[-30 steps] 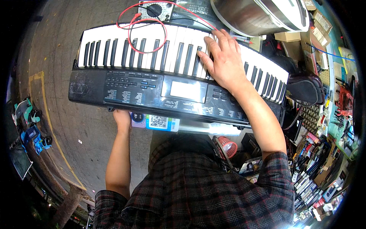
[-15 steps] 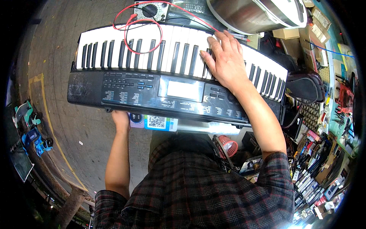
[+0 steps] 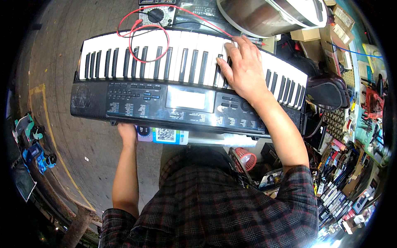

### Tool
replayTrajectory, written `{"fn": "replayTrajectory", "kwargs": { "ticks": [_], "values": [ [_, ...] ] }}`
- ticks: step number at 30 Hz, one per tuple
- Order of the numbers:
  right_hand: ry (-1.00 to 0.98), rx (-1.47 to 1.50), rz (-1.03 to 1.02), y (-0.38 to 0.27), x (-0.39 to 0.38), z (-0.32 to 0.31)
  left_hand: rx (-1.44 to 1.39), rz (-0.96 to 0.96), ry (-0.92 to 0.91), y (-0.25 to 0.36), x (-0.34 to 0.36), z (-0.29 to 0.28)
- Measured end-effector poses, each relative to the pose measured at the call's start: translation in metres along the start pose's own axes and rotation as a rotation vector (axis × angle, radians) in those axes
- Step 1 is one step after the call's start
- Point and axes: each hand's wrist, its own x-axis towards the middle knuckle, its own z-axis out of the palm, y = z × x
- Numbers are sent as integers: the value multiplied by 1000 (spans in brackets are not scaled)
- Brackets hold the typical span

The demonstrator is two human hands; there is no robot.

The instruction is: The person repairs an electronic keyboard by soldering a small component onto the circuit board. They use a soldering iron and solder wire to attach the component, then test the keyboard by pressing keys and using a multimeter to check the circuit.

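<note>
A black electronic keyboard [image 3: 124,111] with black and white keys lies across the view in front of me, its keys on the far side. My right hand [image 3: 246,72] rests flat over the keys right of the middle, fingers stretched toward the far edge. Beneath the keyboard's near left edge is my left hand [image 3: 127,132]; its fingers are hidden under the body. A red test lead [image 3: 167,49] loops over the keys from an analog multimeter [image 3: 157,15] behind them. A black lead runs along there too.
Behind the keyboard at right stands a large silver pot-like appliance [image 3: 264,16]. Cardboard boxes [image 3: 306,35] and a black padded item [image 3: 326,93] lie farther right. A code card [image 3: 165,135] shows below the near edge, and a red basket [image 3: 247,159] stands under it.
The whole view has shifted slightly, with the keyboard and multimeter a little lower and farther left in the picture. Both hands keep about the same places on and under the keyboard.
</note>
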Motion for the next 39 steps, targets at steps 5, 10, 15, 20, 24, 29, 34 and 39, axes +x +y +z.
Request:
{"fn": "replayTrajectory", "kwargs": {
  "ticks": [5, 10, 15, 20, 24, 29, 34, 39],
  "values": [
    [-24, -14, -46, -12, 8, 9, 24, -78, -75, 10, -3, -2],
    [37, 27, -54, -19, 22, 10, 23, -26, -5, 11, -6, 3],
    [-8, -14, -60, -31, 32, 17, 13, -40, -10, 8, -3, 0],
    [-13, 19, -89, -43, 41, 29, -21, -57, 5, 8, -3, 1],
    [-15, 44, -87, -49, 45, 27, 45, -5, -5, 18, -11, 5],
    [-35, 60, -97, -54, 44, 29, 12, -9, -47, 14, -7, -2],
    [38, 135, -128, -54, 45, 22, 5, 17, -37, 9, -5, 0],
    [-9, 66, -143, -53, 42, 20, 75, 24, 48, 29, -15, 12]
  ]
}}
